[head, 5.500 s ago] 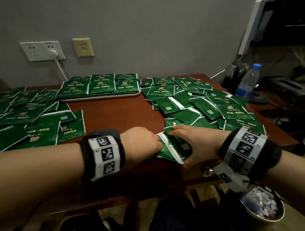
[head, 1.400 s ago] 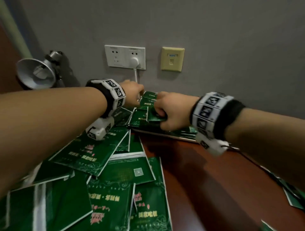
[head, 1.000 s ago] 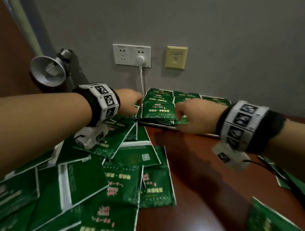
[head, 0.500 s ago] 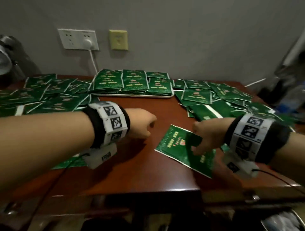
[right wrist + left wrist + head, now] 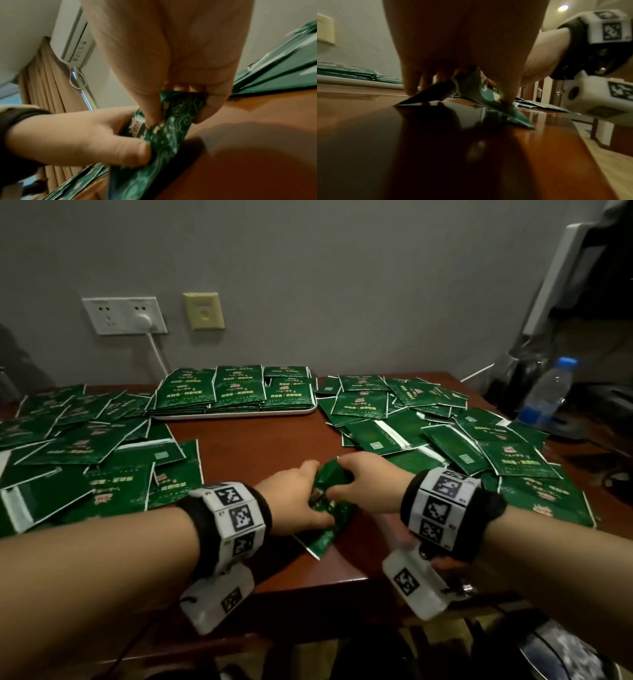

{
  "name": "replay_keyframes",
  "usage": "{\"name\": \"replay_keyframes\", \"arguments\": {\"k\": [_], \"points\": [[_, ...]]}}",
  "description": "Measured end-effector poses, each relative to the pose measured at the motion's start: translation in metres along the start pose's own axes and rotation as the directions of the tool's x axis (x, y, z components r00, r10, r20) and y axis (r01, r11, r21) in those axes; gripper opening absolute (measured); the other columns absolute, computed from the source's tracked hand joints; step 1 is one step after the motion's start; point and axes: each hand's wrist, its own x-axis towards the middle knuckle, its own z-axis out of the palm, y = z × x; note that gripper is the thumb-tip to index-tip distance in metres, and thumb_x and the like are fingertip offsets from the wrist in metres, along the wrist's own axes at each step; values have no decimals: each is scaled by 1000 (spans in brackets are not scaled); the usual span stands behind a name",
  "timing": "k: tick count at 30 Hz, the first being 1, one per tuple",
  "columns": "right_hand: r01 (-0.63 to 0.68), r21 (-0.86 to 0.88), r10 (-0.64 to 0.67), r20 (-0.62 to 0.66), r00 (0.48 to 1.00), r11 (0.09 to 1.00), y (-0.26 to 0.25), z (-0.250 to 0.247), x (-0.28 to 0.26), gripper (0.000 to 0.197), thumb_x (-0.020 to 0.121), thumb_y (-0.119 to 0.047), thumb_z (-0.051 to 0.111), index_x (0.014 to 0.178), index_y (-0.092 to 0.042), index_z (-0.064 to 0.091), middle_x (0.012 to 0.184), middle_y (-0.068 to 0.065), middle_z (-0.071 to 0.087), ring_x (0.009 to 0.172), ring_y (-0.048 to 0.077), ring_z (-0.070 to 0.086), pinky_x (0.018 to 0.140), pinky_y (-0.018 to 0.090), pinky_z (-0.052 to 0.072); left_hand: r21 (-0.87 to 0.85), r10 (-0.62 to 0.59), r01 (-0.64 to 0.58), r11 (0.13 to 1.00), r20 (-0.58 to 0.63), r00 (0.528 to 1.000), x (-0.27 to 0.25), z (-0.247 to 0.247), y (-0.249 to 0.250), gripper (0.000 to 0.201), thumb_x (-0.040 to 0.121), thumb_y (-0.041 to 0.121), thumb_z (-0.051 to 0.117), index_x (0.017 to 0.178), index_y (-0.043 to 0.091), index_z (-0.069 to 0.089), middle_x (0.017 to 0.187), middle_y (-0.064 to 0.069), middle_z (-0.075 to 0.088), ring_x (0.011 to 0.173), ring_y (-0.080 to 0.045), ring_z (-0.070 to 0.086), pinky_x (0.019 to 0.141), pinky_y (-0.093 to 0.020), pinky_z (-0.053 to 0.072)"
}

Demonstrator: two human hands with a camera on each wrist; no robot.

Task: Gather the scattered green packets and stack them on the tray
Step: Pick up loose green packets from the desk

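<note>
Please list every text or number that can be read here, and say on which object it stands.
No text reads clearly.
Green packets: printed characters, too blurred.
Wrist bands: square code marks, small digits unreadable.
Air conditioner: label too blurred.

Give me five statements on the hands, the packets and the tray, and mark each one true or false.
1. Both hands hold the same packet. True: the left hand and the right hand each grip it near the front edge of the table.
2. The tray has nothing on it. False: stacks of packets cover it.
3. A bottle with a blue cap stands to the right. True.
4. The held packet lies flat on the table. False: it is bent up, with only its corners touching the wood.
5. Loose packets lie only to the right of the tray. False: piles lie on both sides.
</note>
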Motion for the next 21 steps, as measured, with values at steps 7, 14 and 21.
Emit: {"name": "replay_keyframes", "arguments": {"k": [7,14,21], "points": [[-192,-244,164,-131,978,950,29,-29,22,47,85,-45,63,118,-15,50,111,4,62,100,24,59,79,30,48,-89,-33,16,996,-197,980,13,-43,-16,36,87,11,52,120,22,52,112,-1,64,97,-22,62,79,-35,54],[-402,-515,411,-104,906,757,54,-40,61,69,77,-61,65,117,-9,46,79,0,57,75,22,62,58,30,48,-13,-124,123,992,-58,991,45,-63,-44,39,89,10,49,125,24,49,116,0,61,94,-18,64,76,-36,59],[-322,-616,389,-28,921,719,30,-29,80,20,88,-31,54,87,-12,59,79,1,54,86,28,62,86,43,55,256,-64,68,964,-27,998,56,-47,-66,48,90,31,55,135,20,43,129,-3,51,112,-21,56,92,-39,51]]}}
